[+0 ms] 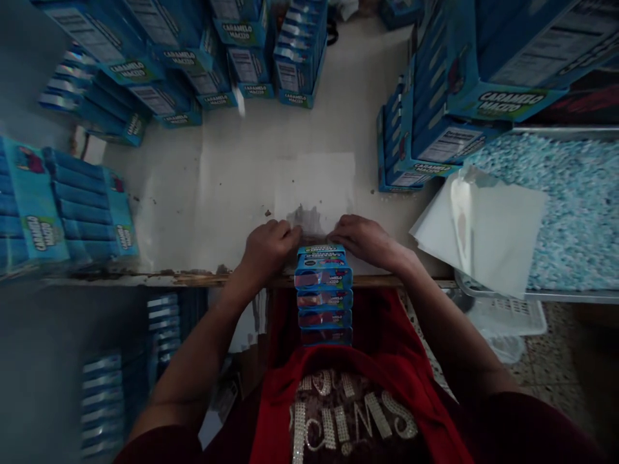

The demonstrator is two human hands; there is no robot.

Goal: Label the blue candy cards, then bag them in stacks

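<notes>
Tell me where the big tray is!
In the head view, the tray is at the right edge, partly under white papers, beside stacked blue boxes.

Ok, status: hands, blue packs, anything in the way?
Left hand and right hand flank far end of blue packs, fingers curled. Packs overhang table edge. Nothing visibly blocking the hands.

Head view: from above, behind left hand (273,245) and right hand (366,241), facing forward, steeply down; close range, tabletop (242,161) beyond hands, red cloth (382,328) nearer.
</notes>
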